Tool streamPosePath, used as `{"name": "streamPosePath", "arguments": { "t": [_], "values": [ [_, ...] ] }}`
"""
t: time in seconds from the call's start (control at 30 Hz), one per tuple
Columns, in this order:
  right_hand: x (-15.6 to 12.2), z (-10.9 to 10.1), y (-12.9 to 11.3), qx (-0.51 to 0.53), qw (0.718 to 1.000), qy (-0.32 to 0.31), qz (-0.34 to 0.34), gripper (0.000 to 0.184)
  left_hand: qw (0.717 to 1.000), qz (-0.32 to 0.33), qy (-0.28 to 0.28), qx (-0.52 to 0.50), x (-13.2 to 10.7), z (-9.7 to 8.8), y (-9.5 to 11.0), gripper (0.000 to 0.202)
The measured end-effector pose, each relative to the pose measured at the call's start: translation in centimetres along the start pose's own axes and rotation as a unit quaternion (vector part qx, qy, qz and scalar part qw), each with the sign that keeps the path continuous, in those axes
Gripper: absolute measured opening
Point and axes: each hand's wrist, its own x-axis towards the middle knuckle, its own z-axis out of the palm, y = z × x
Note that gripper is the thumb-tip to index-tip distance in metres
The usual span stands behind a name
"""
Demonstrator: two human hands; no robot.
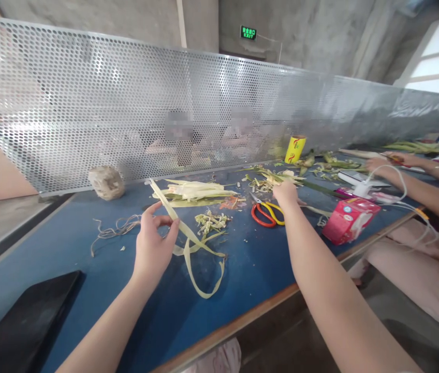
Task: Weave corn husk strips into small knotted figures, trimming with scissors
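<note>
My left hand (155,241) pinches a long pale strip of corn husk (170,208) between thumb and finger. The strip's lower end curls in a loop on the blue table. My right hand (286,194) reaches forward to a heap of husk scraps (260,182); its fingertips are hidden behind the hand. Scissors (264,212) with one red and one yellow handle lie just left of my right wrist. Between my hands are a stack of pale husks (194,191) and a small pile of pale green trimmings (210,223).
A stone-like lump (106,182) and loose twine (116,228) are at the left, with a black flat object (41,316) nearer. A yellow can-like cylinder (295,149) stands before the perforated metal screen (87,103). At right are a pink packet (349,220), white cables and a co-worker's arms (409,178).
</note>
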Motion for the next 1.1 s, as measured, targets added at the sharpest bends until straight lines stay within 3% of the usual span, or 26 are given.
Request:
{"name": "streamPosePath", "arguments": {
  "t": [0.2,0.57,0.9,1.1],
  "values": [
    [-0.1,0.4,-0.3,0.014,0.999,0.004,0.046,0.03,1.0,-0.006,-0.002,-0.011,0.0,0.1,0.0,0.053],
    [-0.1,0.5,-0.5,0.036,0.998,-0.015,0.057,0.029,1.0,-0.008,-0.005,-0.001,0.0,0.0,0.1,0.054],
    [-0.3,0.4,-0.6,0.023,0.999,-0.021,0.042,0.033,1.0,-0.013,-0.003,0.017,0.0,-0.1,0.4,0.051],
    [-0.5,0.4,-1.1,0.016,1.0,-0.007,-0.015,0.034,1.0,-0.01,-0.005,0.002,0.0,0.0,0.3,0.053]
  ]
}}
